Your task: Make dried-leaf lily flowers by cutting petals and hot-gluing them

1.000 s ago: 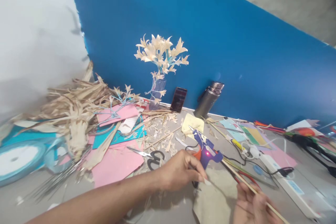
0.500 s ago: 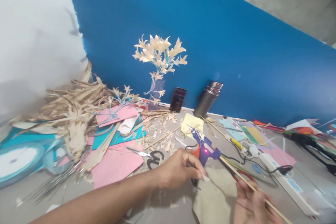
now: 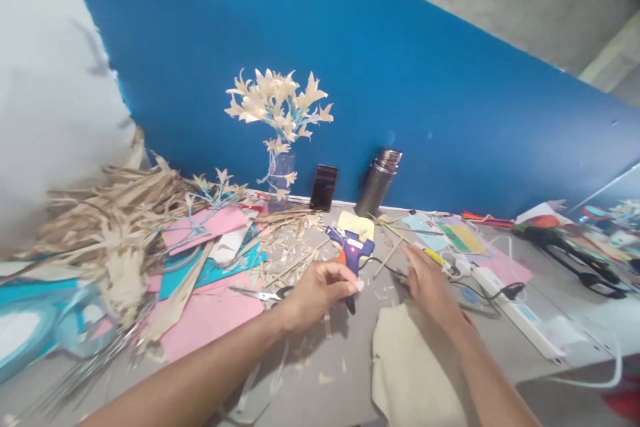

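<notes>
My left hand (image 3: 320, 288) is closed, with thumb and index finger pinching a small cream-white piece of husk (image 3: 359, 285). Just beyond those fingertips stands a blue glue gun (image 3: 356, 250) with an orange trigger and a lit red light. My right hand (image 3: 431, 283) reaches over the table to the right of the glue gun. Its fingers look stretched forward and somewhat blurred, near a dark cord and a thin stick (image 3: 387, 259) lying on the table. Below the right wrist lies a beige cloth-like piece (image 3: 413, 363). Scissors (image 3: 260, 293) are partly hidden behind my left hand.
Dried husks (image 3: 115, 213) and pink paper (image 3: 210, 313) crowd the left, beside a blue ribbon roll (image 3: 25, 333). A vase of husk flowers (image 3: 283, 177), a phone (image 3: 324, 188) and a flask (image 3: 380, 183) stand at the wall. A power strip (image 3: 517, 313) lies right.
My right hand has moved forward and left, and the stick it held now appears to lie on the table. My left hand still pinches the small piece. The view has shifted right.
</notes>
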`<state>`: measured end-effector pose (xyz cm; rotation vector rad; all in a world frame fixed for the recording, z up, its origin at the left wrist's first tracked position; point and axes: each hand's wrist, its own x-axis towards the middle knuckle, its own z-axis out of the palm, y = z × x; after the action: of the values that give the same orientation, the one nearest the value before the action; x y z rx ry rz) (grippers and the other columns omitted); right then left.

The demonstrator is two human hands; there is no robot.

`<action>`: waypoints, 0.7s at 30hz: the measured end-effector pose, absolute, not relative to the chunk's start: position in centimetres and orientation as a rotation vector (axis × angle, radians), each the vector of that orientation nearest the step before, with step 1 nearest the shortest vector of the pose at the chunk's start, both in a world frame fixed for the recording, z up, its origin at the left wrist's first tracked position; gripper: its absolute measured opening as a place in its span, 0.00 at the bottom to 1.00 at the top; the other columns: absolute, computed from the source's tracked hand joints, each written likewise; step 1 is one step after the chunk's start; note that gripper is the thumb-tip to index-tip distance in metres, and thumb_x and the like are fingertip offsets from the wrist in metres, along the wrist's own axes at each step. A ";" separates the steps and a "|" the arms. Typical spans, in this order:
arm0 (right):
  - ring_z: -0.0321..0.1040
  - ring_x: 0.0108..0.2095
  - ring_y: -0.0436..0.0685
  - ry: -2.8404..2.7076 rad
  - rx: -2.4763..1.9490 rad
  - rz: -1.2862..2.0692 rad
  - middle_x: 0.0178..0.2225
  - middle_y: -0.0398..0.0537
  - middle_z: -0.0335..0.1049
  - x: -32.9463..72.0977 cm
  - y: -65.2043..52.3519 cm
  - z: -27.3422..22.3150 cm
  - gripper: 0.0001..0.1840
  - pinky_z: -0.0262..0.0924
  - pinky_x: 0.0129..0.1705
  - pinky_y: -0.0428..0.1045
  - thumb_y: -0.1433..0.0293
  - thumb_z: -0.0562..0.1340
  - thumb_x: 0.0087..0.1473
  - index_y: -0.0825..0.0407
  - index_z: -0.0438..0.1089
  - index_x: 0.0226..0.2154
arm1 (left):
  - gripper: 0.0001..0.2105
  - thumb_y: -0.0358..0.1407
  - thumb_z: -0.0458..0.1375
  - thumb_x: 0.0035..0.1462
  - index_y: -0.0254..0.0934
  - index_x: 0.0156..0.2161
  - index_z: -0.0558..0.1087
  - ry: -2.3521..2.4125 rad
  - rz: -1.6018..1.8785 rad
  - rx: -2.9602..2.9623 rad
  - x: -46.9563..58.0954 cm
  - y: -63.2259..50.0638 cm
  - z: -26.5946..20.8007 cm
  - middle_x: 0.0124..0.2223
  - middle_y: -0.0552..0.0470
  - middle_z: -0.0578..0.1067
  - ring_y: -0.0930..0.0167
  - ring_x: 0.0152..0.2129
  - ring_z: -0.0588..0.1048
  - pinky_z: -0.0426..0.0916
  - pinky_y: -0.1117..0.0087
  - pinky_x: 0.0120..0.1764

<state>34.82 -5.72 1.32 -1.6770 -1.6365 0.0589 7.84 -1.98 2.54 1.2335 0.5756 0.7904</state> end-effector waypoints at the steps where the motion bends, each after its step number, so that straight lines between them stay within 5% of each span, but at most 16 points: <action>1: 0.70 0.49 0.67 -1.600 -1.676 0.211 0.53 0.61 0.71 33.7 -5.5 1.9 0.23 0.61 0.55 0.63 0.57 0.59 0.57 0.54 0.74 0.49 | 0.13 0.42 0.69 0.45 0.33 0.27 0.78 0.561 0.784 1.255 7.9 -2.0 2.5 0.23 0.52 0.74 0.75 0.20 0.70 0.63 0.73 0.28; 4: 0.74 0.40 0.63 -1.578 -1.431 0.988 0.40 0.56 0.77 29.6 -5.1 2.9 0.25 0.68 0.43 0.56 0.51 0.59 0.59 0.55 0.76 0.43 | 0.13 0.43 0.69 0.46 0.33 0.28 0.78 0.535 0.780 1.318 7.9 -2.1 2.4 0.25 0.52 0.75 0.74 0.22 0.70 0.64 0.72 0.29; 7: 0.73 0.38 0.61 -1.480 -1.085 1.366 0.36 0.54 0.77 26.3 -4.5 2.7 0.27 0.67 0.42 0.54 0.50 0.63 0.56 0.58 0.76 0.40 | 0.14 0.44 0.69 0.46 0.33 0.27 0.78 0.529 0.765 1.306 7.8 -2.2 2.6 0.25 0.52 0.74 0.74 0.23 0.70 0.63 0.72 0.29; 14: 0.74 0.37 0.58 -1.148 -0.904 1.402 0.38 0.53 0.77 25.1 -2.5 4.1 0.21 0.68 0.42 0.52 0.56 0.67 0.54 0.55 0.75 0.42 | 0.12 0.41 0.71 0.43 0.35 0.28 0.78 0.585 0.892 1.098 6.4 -0.7 3.6 0.29 0.53 0.76 0.75 0.25 0.70 0.64 0.72 0.33; 21: 0.58 0.22 0.48 -1.049 -0.792 1.302 0.37 0.52 0.72 25.4 -2.6 3.7 0.19 0.58 0.22 0.45 0.56 0.64 0.54 0.54 0.73 0.41 | 0.10 0.38 0.69 0.41 0.35 0.26 0.76 0.801 1.156 0.958 4.9 1.8 3.2 0.25 0.54 0.73 0.75 0.23 0.69 0.62 0.73 0.31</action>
<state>25.39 -2.60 3.75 -0.7921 -1.0488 1.3019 4.92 1.79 3.20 0.9575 0.8010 1.1558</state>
